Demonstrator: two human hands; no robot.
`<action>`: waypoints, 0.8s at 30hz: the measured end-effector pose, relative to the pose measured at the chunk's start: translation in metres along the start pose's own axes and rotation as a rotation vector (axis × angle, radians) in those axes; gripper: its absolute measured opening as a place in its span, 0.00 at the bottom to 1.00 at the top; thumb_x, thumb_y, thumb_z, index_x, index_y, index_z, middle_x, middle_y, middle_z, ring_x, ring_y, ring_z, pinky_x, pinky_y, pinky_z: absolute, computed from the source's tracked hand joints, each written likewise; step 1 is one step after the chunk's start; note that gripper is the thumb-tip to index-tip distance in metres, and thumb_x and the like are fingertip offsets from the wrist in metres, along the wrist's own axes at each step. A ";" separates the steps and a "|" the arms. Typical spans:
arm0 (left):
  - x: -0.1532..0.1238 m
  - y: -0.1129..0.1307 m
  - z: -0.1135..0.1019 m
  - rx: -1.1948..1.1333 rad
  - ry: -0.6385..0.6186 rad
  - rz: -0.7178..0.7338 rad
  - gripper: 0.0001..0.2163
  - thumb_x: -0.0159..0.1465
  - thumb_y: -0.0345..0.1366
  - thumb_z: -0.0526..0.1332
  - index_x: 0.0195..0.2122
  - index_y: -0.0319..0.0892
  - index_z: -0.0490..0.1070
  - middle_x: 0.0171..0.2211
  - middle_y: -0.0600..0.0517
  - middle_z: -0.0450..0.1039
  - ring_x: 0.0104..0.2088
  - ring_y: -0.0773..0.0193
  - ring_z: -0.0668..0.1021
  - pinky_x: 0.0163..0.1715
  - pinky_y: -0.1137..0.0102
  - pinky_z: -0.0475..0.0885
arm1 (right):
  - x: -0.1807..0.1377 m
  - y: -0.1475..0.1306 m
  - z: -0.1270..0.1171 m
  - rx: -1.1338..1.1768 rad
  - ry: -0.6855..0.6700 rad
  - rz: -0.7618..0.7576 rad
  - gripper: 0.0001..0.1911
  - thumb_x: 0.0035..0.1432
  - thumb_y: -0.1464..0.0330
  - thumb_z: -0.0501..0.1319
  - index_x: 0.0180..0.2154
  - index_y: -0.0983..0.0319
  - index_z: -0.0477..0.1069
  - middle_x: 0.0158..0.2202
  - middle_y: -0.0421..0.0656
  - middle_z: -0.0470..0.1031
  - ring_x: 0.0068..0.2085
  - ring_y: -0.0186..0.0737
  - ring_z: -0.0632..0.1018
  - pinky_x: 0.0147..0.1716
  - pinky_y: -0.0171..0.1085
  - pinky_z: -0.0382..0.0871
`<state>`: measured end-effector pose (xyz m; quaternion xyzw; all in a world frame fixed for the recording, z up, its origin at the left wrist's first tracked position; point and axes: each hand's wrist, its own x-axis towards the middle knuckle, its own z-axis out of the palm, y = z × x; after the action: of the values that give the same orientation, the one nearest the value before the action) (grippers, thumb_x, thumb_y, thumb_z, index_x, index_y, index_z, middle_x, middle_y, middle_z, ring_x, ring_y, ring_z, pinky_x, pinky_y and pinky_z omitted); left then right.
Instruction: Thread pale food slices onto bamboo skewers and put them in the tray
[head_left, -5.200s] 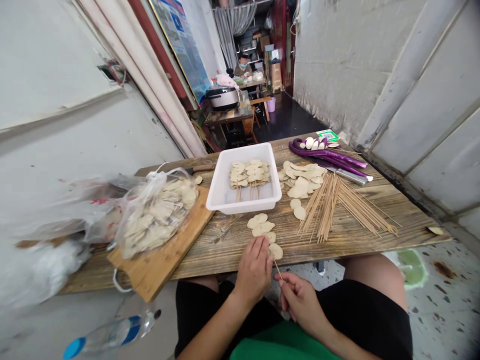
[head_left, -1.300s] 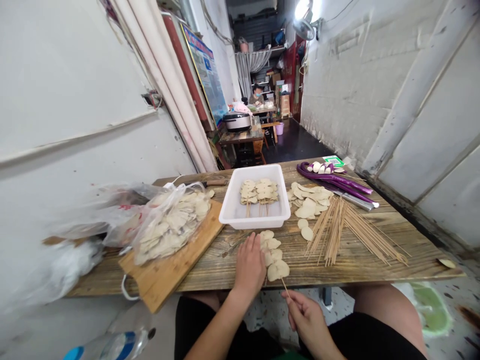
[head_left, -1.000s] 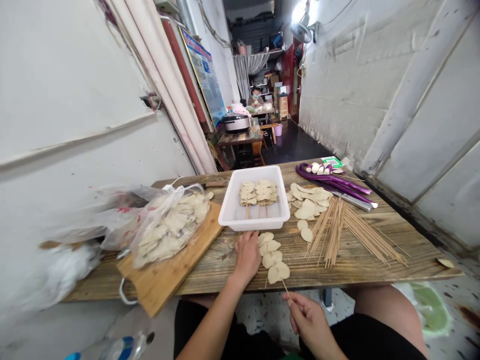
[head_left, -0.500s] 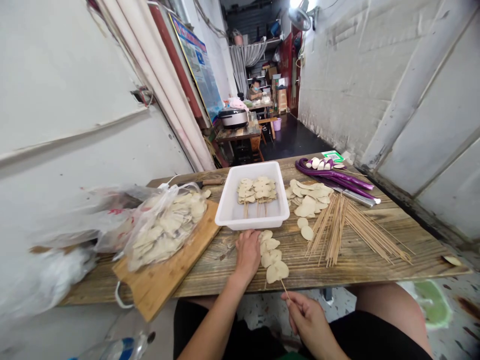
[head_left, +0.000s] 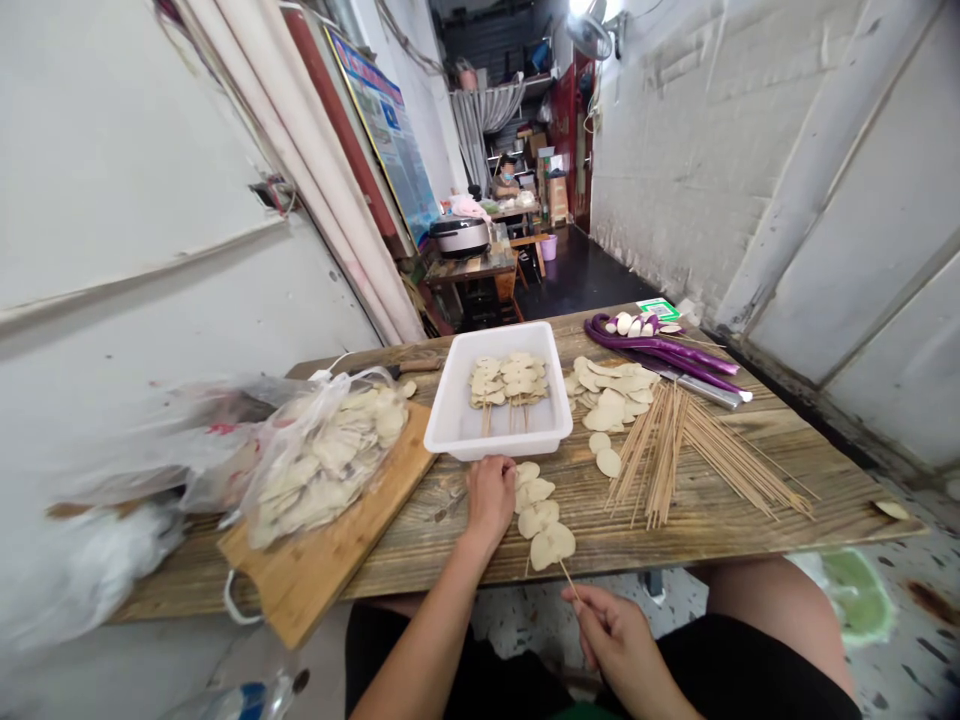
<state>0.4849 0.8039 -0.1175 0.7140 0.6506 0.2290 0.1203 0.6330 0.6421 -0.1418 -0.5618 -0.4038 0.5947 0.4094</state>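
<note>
A skewer of thin pale slices [head_left: 538, 518] lies over the near edge of the wooden table, its bare stick pointing at me. My right hand [head_left: 615, 638] pinches that stick between thumb and fingers, just off the table edge. My left hand [head_left: 491, 498] rests on the table at the skewer's far left side, fingers curled against the end slices; its fingertips are partly hidden. Just beyond it stands a white plastic tray [head_left: 439, 432] with several finished skewers [head_left: 510, 378] inside. To its right lie loose slices [head_left: 611, 390] and a spread bundle of bare bamboo sticks [head_left: 679, 450].
On the left, a clear bag of slices [head_left: 330, 460] sits on a wooden cutting board [head_left: 300, 590]. A knife [head_left: 416, 367] lies behind it. Purple eggplants [head_left: 667, 350] lie at the back right, over a metal blade [head_left: 712, 391]. Another person [head_left: 506, 180] sits far back.
The whole view has shifted slightly to the left. Both hands keep their places on the skewer, and nothing else has visibly moved.
</note>
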 end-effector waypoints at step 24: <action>-0.032 0.007 -0.007 0.094 0.061 0.434 0.17 0.66 0.34 0.47 0.52 0.41 0.67 0.55 0.45 0.66 0.57 0.58 0.65 0.58 0.58 0.56 | 0.007 0.005 0.007 0.074 0.017 -0.050 0.24 0.53 0.53 0.54 0.38 0.69 0.72 0.11 0.31 0.58 0.14 0.29 0.59 0.15 0.29 0.52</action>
<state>0.4862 0.7707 -0.1133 0.8349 0.4949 0.2405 0.0149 0.6252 0.6470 -0.1486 -0.5409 -0.3922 0.5940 0.4481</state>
